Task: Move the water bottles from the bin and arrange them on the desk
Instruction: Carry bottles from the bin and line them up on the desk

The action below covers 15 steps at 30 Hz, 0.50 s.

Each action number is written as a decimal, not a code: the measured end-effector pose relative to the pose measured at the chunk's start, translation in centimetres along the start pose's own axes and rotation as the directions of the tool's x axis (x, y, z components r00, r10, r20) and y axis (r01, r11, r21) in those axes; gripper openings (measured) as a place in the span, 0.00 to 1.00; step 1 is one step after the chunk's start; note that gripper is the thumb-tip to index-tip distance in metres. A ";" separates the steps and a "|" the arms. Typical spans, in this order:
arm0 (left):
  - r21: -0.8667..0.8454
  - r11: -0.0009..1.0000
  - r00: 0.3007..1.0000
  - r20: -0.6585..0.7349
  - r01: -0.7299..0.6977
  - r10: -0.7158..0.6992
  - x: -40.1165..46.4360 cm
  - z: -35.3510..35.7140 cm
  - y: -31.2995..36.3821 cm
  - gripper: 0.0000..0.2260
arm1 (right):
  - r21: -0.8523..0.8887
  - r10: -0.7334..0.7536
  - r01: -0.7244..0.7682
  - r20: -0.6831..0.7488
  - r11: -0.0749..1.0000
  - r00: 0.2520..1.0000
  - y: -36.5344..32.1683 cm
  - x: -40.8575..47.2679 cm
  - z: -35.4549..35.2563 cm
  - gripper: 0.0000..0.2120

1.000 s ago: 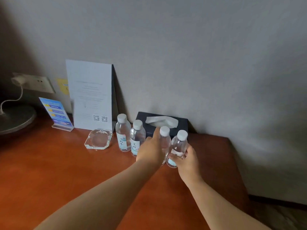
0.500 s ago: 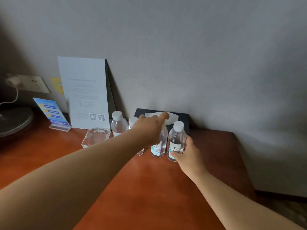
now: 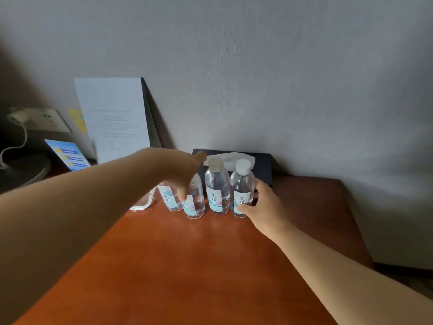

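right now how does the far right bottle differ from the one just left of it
The rightmost bottle is gripped low on its label by the right hand; the bottle beside it stands free, with no hand on it. The rightmost bottle's white cap looks bright, while its neighbour's looks duller and greyer. Both are clear, upright, labelled, and stand on the desk before the tissue box.

The left hand (image 3: 180,171) is shifting leftward off the third bottle (image 3: 217,187), whose white cap is now showing again, and is settling over the second bottle (image 3: 195,202), hiding that cap. The right hand (image 3: 262,207) is sliding lower around the rightmost bottle (image 3: 242,187), thumb now near its base, and the four bottles are standing closer together in a row
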<state>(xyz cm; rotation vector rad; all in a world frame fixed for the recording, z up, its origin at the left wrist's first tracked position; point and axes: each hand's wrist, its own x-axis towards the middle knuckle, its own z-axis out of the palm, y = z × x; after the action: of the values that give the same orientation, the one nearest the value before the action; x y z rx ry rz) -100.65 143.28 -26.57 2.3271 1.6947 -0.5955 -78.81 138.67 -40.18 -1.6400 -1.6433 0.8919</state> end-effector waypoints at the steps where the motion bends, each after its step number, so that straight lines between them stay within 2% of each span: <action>1: 0.058 0.998 1.000 -0.018 0.009 -0.008 -0.2 0.1 -0.3 0.41 | 0.005 0.003 -0.003 0.005 1.000 1.000 0.0 0.0 -0.1 0.30; 3: 0.095 0.995 0.997 -0.077 0.017 -0.009 -0.3 0.2 -0.6 0.29 | 0.021 0.010 -0.010 0.001 1.000 1.000 -0.2 0.1 0.1 0.30; 5: 0.089 0.996 0.995 -0.103 0.021 -0.012 -0.2 0.1 -0.8 0.24 | 0.031 0.020 -0.019 -0.017 0.999 1.000 -0.4 0.2 0.3 0.29; 9: 0.128 0.991 0.984 -0.179 0.039 -0.015 -0.1 -0.4 -1.3 0.21 | 0.035 0.041 -0.040 -0.052 0.999 0.998 -0.6 0.3 0.6 0.29; 15: 0.041 0.997 0.973 -0.224 0.071 -0.060 0.0 -0.1 -1.5 0.23 | 0.039 0.063 -0.060 -0.076 0.997 0.995 -0.6 -0.2 1.1 0.28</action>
<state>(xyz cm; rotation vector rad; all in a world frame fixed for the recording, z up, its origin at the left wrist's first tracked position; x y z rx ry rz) -102.05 143.82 -26.37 2.4601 1.8786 -0.4035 -80.05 138.49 -40.34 -1.6870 -1.5229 0.8737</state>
